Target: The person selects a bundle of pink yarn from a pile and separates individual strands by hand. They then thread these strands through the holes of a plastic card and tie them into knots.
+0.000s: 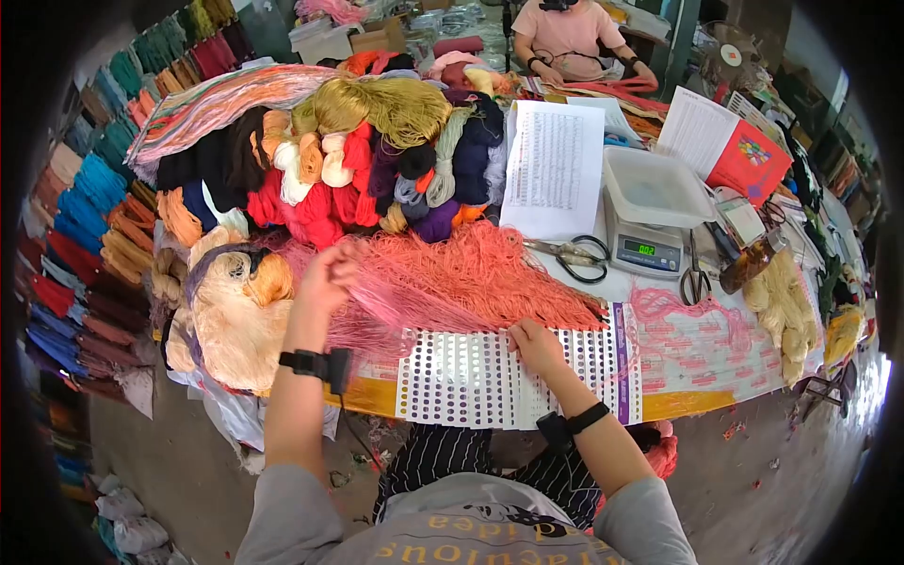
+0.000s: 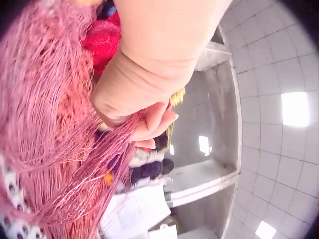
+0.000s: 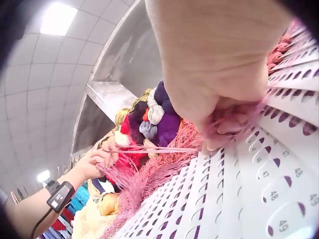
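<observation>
Crowded table [image 1: 686, 407], left hand [image 1: 330, 276] pinching pink thread [image 1: 381, 313], right hand [image 1: 539, 348] gripping it at cards [image 1: 461, 372], clear tub [image 1: 662, 219] on scale [image 1: 650, 251]

A: What kinda place is this?
B: Yarn wkshop, prob. Skeins [image 1: 353, 174] heaped on the counter [image 1: 692, 405], more skeins [image 1: 99, 179] in rows along the L side.
A: Why wkshop vs. shop?
B: Wk gear everywhere: digital scale [image 1: 645, 252] w/ plastic tub [image 1: 654, 184], scissors [image 1: 568, 251], printed list [image 1: 553, 169], numbered cards [image 1: 513, 381] w/ holes. Plus 2nd person [image 1: 570, 38] across the counter.
</observation>
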{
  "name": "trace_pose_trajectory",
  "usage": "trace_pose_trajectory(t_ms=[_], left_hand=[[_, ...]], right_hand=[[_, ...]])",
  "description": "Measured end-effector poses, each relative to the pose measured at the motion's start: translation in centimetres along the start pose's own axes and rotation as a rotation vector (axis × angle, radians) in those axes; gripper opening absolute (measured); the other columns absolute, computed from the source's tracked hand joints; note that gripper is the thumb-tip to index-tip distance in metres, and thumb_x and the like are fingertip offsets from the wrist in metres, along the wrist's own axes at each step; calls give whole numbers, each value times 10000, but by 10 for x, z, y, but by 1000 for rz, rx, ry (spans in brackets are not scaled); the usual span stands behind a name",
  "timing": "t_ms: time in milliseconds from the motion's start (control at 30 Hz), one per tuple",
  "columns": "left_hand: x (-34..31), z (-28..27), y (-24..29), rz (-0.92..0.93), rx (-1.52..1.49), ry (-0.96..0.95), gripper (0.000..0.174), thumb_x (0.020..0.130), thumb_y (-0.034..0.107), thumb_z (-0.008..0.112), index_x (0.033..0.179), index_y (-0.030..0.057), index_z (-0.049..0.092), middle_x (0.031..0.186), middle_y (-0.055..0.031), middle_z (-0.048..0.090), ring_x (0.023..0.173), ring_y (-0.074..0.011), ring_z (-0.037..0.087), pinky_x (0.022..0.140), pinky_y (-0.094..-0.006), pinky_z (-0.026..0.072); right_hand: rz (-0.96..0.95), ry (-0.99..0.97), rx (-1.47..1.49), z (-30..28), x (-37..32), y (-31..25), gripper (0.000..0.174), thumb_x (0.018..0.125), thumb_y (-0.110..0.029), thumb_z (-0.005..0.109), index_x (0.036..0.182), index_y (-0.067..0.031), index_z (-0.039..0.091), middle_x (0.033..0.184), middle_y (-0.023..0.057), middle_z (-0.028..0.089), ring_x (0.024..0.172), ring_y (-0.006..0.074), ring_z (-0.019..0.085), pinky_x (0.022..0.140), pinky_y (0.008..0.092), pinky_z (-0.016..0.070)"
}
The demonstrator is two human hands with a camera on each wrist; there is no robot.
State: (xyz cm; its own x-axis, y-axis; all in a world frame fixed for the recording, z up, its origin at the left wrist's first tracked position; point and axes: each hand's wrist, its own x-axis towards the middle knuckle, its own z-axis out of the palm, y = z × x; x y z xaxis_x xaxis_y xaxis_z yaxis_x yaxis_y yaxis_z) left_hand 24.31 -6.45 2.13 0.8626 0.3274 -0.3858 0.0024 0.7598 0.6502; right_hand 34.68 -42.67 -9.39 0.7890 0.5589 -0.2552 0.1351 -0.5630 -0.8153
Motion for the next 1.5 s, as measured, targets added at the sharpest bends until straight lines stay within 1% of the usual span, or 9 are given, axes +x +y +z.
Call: trace_pose_trajectory(t_ms=[100,200,300,367,400,467,700,1233,1500], left_hand=[[16,-32,25,336,342,263,231,912,286,519,891,70,597,681,-42,594,472,-59,440,404,-198,358],[26,-56,10,395,658,556,313,901,383,531,950,85,613,689,-53,609,491,-89,495,397,-225,369],[-25,16,-39,195,668,203,431,905,425,506,1151,79,580,851,-55,631,759,-121,607,548,-224,447],[-32,31,-90,-13,307,-236,525,936,429,426,1234,1,493,1109,-80,604,921,-157,591,769,-302,475],[-41,48,-112,-111,217,-304,497,951,415,390,1210,11,518,1152,-64,590,1041,-188,557,922,-360,421],[-51,69,-146,-217,254,-378,493,945,445,380,1226,68,530,1157,-50,588,1029,-178,555,949,-358,403],[-61,108,-171,-371,77,-591,510,961,439,342,1309,82,447,1230,-44,530,1041,-161,517,802,-345,442],[-66,105,-160,-355,-112,-568,541,964,445,300,1281,39,465,1179,-91,540,1058,-217,539,917,-397,429],[-70,108,-157,-247,136,-398,551,962,448,321,1241,4,488,1016,-55,557,793,-126,593,761,-320,497]], right_hand=[[7,-5,34,0,-1,-1,286,903,-326,455,861,-74,585,719,36,655,624,190,611,654,334,463],[-36,34,37,3,-1,3,279,898,-311,474,842,-62,585,705,42,650,602,172,598,626,318,463],[-25,-32,212,2,4,9,243,897,-262,506,858,-39,595,694,39,633,601,134,577,588,284,456],[-59,15,299,4,-6,3,212,895,-222,521,891,-26,601,708,39,626,607,114,564,579,263,452],[-104,58,387,5,-11,-7,186,893,-183,535,924,-14,606,722,39,618,613,95,551,569,241,447],[-186,55,385,0,-38,-50,155,883,-109,553,981,-4,609,755,38,608,626,86,539,566,225,442],[-149,8,684,-9,-69,-84,116,889,-106,563,915,7,571,717,18,566,616,67,523,542,201,406],[-141,-59,956,-17,-79,-82,161,966,-151,420,876,-44,498,756,52,588,604,107,531,592,226,425],[-144,-57,966,-18,-83,-84,152,962,-154,442,868,-43,486,686,32,527,563,101,481,539,216,395]])
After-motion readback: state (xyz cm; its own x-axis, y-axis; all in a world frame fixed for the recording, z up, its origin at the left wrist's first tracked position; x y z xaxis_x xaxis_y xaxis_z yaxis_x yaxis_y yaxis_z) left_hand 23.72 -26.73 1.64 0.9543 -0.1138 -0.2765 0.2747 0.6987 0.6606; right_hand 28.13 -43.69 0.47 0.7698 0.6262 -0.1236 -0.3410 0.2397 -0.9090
